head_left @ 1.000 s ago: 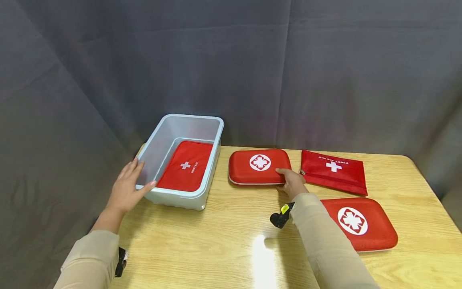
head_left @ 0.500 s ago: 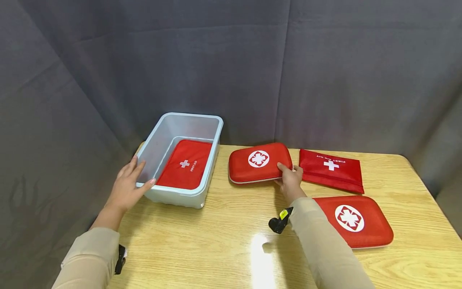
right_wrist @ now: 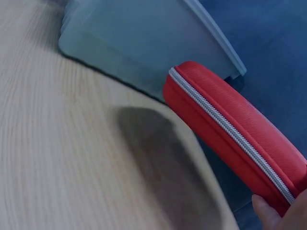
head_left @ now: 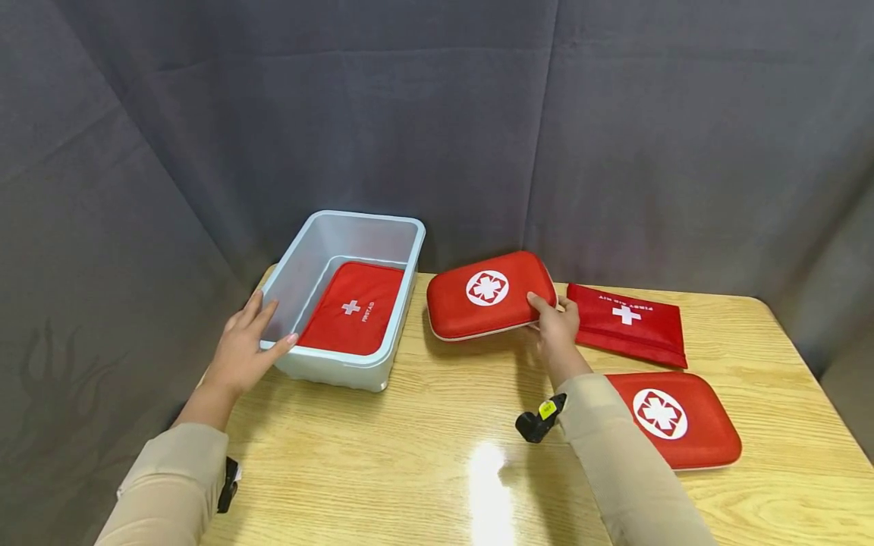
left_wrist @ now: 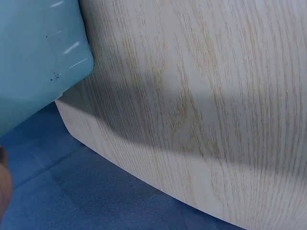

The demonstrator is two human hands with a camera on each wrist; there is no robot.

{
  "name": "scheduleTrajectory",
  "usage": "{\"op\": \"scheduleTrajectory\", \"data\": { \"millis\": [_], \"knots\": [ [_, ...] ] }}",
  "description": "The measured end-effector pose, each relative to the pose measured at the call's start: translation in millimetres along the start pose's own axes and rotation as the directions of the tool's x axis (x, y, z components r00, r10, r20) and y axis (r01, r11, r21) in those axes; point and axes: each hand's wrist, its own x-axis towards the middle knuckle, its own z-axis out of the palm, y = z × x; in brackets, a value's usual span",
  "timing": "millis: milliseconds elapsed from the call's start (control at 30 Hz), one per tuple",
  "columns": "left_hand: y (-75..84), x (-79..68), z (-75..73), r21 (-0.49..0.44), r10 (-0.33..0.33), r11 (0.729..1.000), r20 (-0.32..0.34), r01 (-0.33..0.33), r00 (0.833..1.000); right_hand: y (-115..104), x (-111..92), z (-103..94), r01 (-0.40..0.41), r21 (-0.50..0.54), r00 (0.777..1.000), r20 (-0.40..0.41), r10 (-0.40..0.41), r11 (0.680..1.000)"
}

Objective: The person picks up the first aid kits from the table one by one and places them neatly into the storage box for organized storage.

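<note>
My right hand (head_left: 558,326) pinches the right end of a red hard-shell first aid case (head_left: 451,303) with a white cross emblem. The case is tilted and lifted off the table; its shadow falls below it in the right wrist view, where the silver zipper side (right_wrist: 225,127) shows. At the near left corner of a clear plastic bin (head_left: 341,360), my left hand (head_left: 239,349) touches the rim with fingers spread and fairly straight. Inside the bin lies a flat red first aid pouch (head_left: 355,303). Only a sliver of the left hand (left_wrist: 4,184) appears in its wrist view.
Right of the held case lies a red zippered first aid pouch (head_left: 631,326). Nearer, a second red hard case (head_left: 683,425) is partly covered by my right sleeve. A grey curtain (head_left: 437,136) hangs behind the wooden table (head_left: 382,462).
The case in my right hand has risen off the table, its right end tilting up, and shifted slightly left. My left hand has stayed at the bin's corner.
</note>
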Motion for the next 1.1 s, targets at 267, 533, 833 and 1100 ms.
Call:
{"op": "scheduleTrajectory", "data": {
  "millis": [267,533,833,1100],
  "knots": [
    [-0.3,1.4,1.4,0.010,0.006,1.000,-0.014,-0.006,1.000,-10.2,7.6,-0.2,0.017,0.155,1.000,0.023,-0.021,0.988],
    [-0.3,1.9,1.5,0.009,0.016,1.000,-0.020,-0.016,1.000,-19.5,-4.2,5.1,0.011,0.226,1.000,0.025,-0.017,0.974],
    [-1.3,2.1,2.8,0.012,0.020,1.000,-0.033,-0.020,0.999,-34.2,-23.4,18.3,-0.040,0.219,0.998,0.052,0.029,0.975],
    [-1.4,2.8,1.9,0.019,0.027,0.999,-0.041,-0.026,0.999,-39.4,-26.3,34.7,-0.012,0.209,0.995,0.102,-0.010,0.978]
  ]
}}
